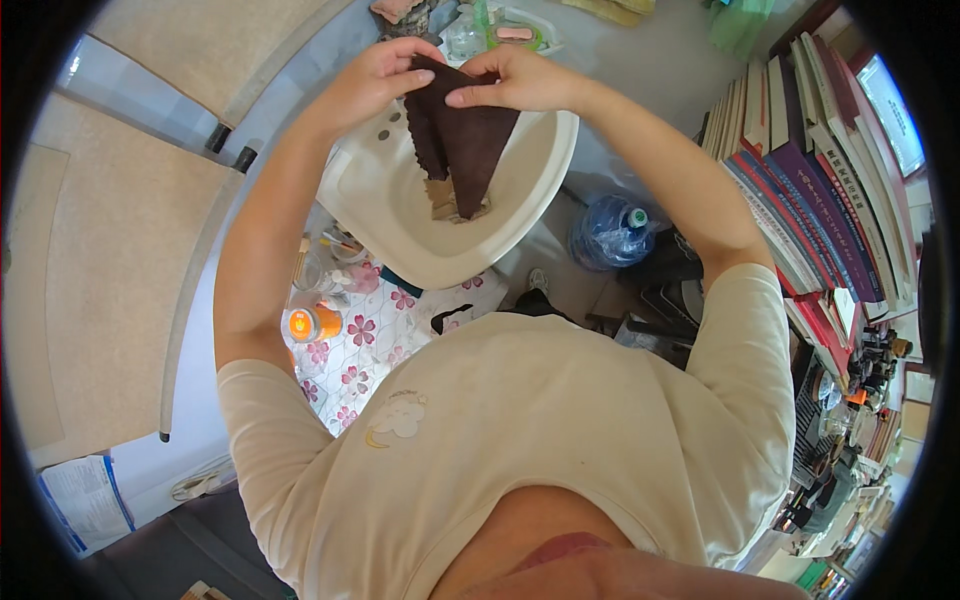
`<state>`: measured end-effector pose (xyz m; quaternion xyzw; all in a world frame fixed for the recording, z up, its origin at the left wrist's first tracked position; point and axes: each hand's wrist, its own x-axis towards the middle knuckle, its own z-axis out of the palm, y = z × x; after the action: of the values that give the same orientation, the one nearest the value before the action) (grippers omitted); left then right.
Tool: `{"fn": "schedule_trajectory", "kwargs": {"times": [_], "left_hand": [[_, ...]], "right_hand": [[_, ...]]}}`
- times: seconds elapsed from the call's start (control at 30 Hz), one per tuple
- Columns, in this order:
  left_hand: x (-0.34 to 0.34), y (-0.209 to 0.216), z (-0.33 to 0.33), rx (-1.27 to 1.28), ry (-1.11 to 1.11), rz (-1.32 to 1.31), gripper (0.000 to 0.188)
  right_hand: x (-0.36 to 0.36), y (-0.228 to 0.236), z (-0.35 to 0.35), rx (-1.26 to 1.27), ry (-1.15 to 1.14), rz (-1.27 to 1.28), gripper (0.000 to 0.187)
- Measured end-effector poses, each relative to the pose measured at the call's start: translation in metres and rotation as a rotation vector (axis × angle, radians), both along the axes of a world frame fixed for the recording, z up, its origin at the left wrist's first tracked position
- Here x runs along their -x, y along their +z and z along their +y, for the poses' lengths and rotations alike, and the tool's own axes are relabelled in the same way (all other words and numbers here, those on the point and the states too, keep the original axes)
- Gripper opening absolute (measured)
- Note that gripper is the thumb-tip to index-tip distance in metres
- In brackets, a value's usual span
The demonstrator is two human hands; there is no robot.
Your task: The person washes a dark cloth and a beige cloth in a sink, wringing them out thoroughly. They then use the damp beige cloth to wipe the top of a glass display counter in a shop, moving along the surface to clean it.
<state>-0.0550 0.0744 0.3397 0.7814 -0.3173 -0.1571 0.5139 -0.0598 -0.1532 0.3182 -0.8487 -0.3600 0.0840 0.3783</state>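
A dark brown cloth (480, 140) with a scalloped edge hangs in folds over a cream washbasin (530, 215). My left hand (385, 80) pinches its upper left corner between thumb and fingers. On the upper right, my right hand (515, 80) grips the same cloth, thumb in front. The cloth's lower tip reaches down to a crumpled tan piece of material (440, 200) lying in the basin, partly covered by the cloth. Whether the two touch, I cannot tell.
Behind the basin sits a green-rimmed soap dish (520, 38). A large blue water bottle (605, 232) stands on the floor to the right, below stacked books (800, 190). At left, an orange-labelled jar (312, 323) rests on a flowered cover (355, 380), near hanging beige panels (130, 220).
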Motion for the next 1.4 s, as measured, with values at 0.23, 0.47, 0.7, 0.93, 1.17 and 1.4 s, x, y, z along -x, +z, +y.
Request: {"fn": "schedule_trajectory", "kwargs": {"times": [0.23,0.47,0.7,0.93,1.17,1.4], "left_hand": [[0.001,-0.086,-0.004,0.437,0.613,-0.055,0.032],[0.040,-0.229,-0.017,1.047,0.223,1.224,0.057],[0.088,-0.178,-0.021,1.573,0.058,1.177,0.071],[0.090,-0.161,-0.034,1.257,0.219,0.999,0.060],[0.091,-0.164,-0.045,1.111,0.346,0.884,0.048],[0.104,-0.128,-0.080,0.959,0.062,0.963,0.055]], "right_hand": [[-0.008,-0.013,0.033,0.073,-0.274,-0.217,0.034],[0.000,-0.018,0.052,-0.601,-0.369,0.556,0.031],[-0.003,-0.074,0.001,-0.605,-0.516,0.755,0.029],[0.005,-0.102,0.013,-0.041,-0.449,0.047,0.036],[0.045,-0.093,0.024,-0.161,-0.442,-0.002,0.049],[0.075,-0.100,-0.031,-0.197,-0.461,0.423,0.051]]}}
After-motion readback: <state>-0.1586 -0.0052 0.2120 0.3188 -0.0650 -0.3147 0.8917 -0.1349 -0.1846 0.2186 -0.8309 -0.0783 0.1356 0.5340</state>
